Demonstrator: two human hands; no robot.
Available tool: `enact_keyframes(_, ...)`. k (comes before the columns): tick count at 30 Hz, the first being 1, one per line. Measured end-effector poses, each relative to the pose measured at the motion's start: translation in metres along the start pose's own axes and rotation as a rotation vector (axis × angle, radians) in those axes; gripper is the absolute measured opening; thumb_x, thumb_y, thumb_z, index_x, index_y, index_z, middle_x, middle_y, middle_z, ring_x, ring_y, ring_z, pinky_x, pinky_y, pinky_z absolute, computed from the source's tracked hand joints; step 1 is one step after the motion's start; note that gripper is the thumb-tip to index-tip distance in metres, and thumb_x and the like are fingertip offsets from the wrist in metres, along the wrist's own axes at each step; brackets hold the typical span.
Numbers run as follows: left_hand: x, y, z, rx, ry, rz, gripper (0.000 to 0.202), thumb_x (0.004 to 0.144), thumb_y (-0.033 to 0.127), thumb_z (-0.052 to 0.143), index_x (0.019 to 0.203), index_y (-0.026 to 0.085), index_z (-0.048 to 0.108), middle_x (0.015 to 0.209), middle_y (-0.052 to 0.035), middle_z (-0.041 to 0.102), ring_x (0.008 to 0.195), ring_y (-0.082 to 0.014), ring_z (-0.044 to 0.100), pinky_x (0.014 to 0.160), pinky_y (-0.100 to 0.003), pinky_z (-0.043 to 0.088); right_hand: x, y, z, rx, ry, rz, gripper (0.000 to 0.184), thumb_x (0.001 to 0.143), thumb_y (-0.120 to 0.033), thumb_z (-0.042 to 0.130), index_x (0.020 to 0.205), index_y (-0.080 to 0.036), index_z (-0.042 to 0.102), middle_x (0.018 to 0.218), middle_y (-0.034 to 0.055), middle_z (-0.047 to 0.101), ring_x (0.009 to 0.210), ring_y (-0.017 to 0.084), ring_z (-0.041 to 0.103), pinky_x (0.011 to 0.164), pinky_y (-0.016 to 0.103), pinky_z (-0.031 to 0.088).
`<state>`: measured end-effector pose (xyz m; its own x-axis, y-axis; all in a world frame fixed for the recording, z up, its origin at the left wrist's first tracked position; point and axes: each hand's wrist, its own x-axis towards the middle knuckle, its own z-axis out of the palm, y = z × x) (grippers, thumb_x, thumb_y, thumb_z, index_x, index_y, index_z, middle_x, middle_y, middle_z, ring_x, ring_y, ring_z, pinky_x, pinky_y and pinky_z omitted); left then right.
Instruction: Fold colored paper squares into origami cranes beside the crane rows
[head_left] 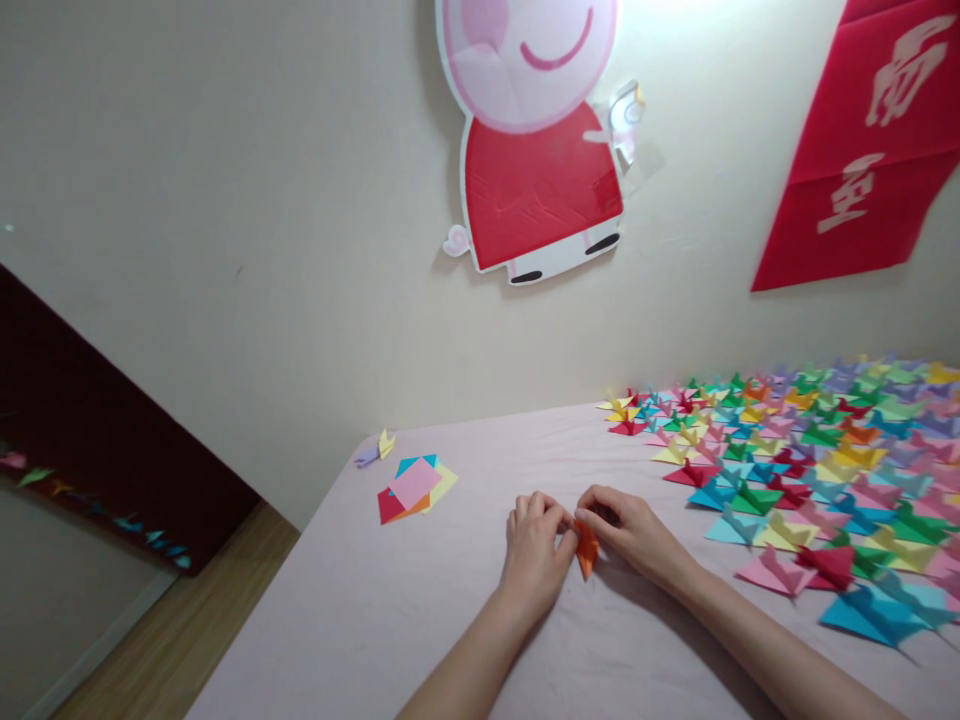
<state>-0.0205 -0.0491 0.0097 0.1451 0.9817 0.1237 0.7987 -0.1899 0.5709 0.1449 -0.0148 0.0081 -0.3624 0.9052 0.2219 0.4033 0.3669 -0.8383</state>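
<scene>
A small folded piece of orange paper (587,552) is between my hands, narrowing to a point toward me. My left hand (536,545) pinches its upper left edge, with thumb and index finger closed on it. From the other side, my right hand (626,528) grips the top of the paper between thumb and bent fingers. The fingertips hide the paper's upper end, so its full shape cannot be made out. Both hands are low over the pink cloth (465,610) that covers the surface.
Rows of colourful folded paper cranes (817,470) fill the right side. Loose square paper sheets (414,487) overlap at the left, near two small folded papers (376,450) by the far corner. Behind stands a wall with a cartoon pig cutout (544,190) and a red banner (847,190).
</scene>
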Motion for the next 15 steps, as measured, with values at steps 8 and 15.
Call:
enact_keyframes(8,-0.0011,0.002,0.0013,0.044,-0.017,-0.001,0.004,0.089,0.026,0.059,0.087,0.024,0.062,0.106,-0.0024,0.059,0.105,-0.0231,0.048,0.09,-0.037,0.038,0.0004,-0.0009,-0.0004,0.02,0.049,0.035,0.028,0.087,-0.042,0.046,0.069,-0.023,0.058,0.061,-0.0006,0.06,0.06,0.017,0.054,0.06,0.028,0.044)
enact_keyframes(15,-0.0013,0.0037,-0.0003,0.042,-0.022,-0.005,0.005,0.091,0.027,0.058,0.087,0.024,0.06,0.107,-0.0017,0.058,0.105,-0.0223,0.047,0.09,-0.036,0.037,0.0017,0.0056,-0.0064,-0.115,0.075,-0.019,0.022,0.085,-0.04,0.054,0.073,-0.024,0.063,0.073,0.0041,0.064,0.079,0.024,0.055,0.072,0.035,0.044)
